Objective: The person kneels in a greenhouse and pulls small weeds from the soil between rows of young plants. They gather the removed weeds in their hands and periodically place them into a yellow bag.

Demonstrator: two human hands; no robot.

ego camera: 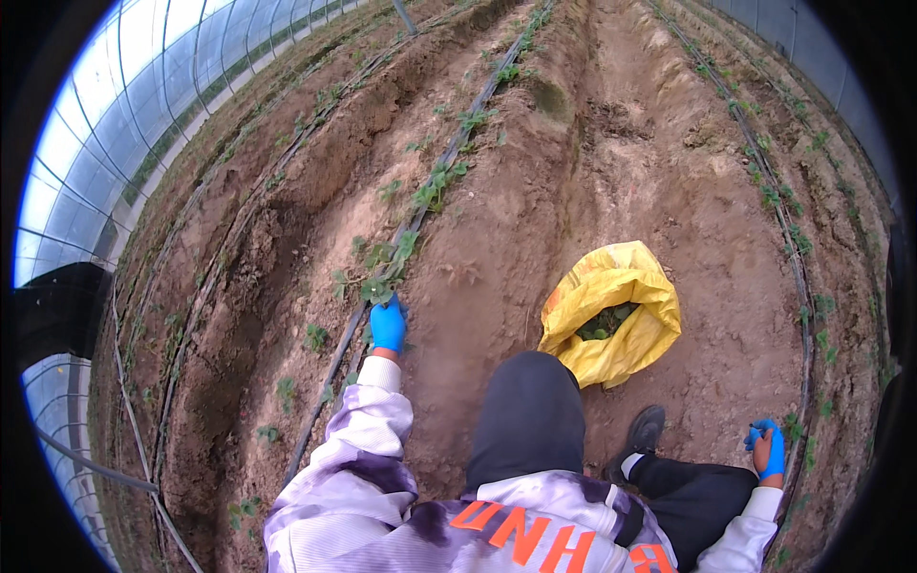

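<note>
My left hand (387, 324), in a blue glove, reaches into a low leafy green plant (377, 289) on the soil ridge. Its fingers are closed at the base of the leaves, and the fingertips are partly hidden. A black drip line (346, 336) runs along the ridge beside this hand. Out to the right, my right hand (769, 450) hangs near another drip line, also in a blue glove, with bare skin showing on its back. Its fingers are curled, and whether they hold something small is unclear. Between the hands stands an open yellow woven sack (648, 336) with green leaves (606, 322) inside.
My bent knee (528, 415) is close to the sack, and my dark shoe (645, 430) rests on the soil. More plants (433, 188) line the ridge ahead. A furrow (623, 165) runs beyond the sack. At left are the greenhouse's film wall (143, 93) and a metal pole (100, 465).
</note>
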